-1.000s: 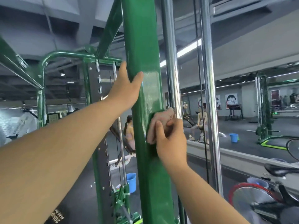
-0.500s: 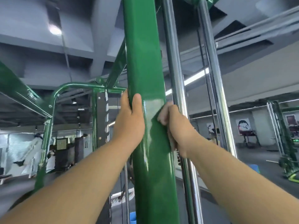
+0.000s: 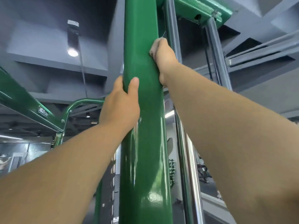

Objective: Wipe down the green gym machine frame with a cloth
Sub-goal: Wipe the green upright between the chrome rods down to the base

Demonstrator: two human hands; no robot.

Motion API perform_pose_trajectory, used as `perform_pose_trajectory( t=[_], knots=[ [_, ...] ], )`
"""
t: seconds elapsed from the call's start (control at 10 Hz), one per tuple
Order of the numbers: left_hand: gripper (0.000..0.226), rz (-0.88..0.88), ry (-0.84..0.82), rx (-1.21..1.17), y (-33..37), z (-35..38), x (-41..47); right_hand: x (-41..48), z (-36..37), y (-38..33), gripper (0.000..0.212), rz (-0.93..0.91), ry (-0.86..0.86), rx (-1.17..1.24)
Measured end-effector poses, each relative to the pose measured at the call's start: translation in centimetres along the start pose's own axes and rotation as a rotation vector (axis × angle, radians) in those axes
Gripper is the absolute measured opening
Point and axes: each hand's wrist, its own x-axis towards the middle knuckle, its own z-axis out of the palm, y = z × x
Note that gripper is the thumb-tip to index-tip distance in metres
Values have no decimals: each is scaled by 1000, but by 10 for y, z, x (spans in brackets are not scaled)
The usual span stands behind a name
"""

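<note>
A thick glossy green upright post [image 3: 142,126] of the gym machine frame runs up the middle of the head view. My left hand [image 3: 120,104] grips the post's left side, thumb on the front face and fingers wrapped behind. High on the post's right edge, my right hand [image 3: 165,60] holds a small pinkish-beige cloth [image 3: 153,47] pressed against the green paint. Only the cloth's upper and left edges show past my fingers.
Two chrome guide rods [image 3: 191,159] stand right beside the post, running up to a green top bracket [image 3: 202,10]. A green diagonal beam [image 3: 24,102] and curved green tube [image 3: 77,102] lie to the left. Grey ceiling beams and a lamp [image 3: 72,52] are overhead.
My right hand has slid the cloth upward along the post's right edge, well above my left hand. My view has tilted up toward the ceiling. My left hand keeps its grip on the post.
</note>
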Motion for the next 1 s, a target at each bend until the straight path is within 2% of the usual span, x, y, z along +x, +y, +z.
perform_pose_trajectory(
  t=[0.1, 0.2, 0.3, 0.4, 0.5, 0.6, 0.7, 0.8, 0.9, 1.0],
  knots=[
    [55, 0, 8, 26, 1, 0, -1, -27, -4, 17, 36, 88, -85, 61],
    [53, -11, 1, 10, 8, 0, -9, -68, -5, 28, 41, 334, -184, 202],
    [50, -23, -1, -5, 11, -1, -11, -77, -8, 41, 36, 395, -161, 287],
    [51, -51, -10, -8, 10, -1, -11, -69, -1, 15, 33, 362, 8, 270],
    [51, -87, -7, -30, 9, -1, -11, -28, 8, 19, 29, 317, 15, 340],
    [47, -105, 3, -23, 9, 0, -11, -35, 2, 27, 38, 310, -40, 275],
    [45, -101, 12, -26, 13, -1, -13, -55, -3, 44, 60, 379, -109, 359],
    [43, -134, 10, -18, 11, -2, -29, -89, -9, 66, 68, 353, -207, 325],
    [53, -152, -45, 13, -13, -1, -79, -129, -11, 83, 95, 445, -209, 275],
    [58, -163, -135, 3, -30, -5, -117, -165, -14, 96, 79, 563, -197, 321]
  ],
)
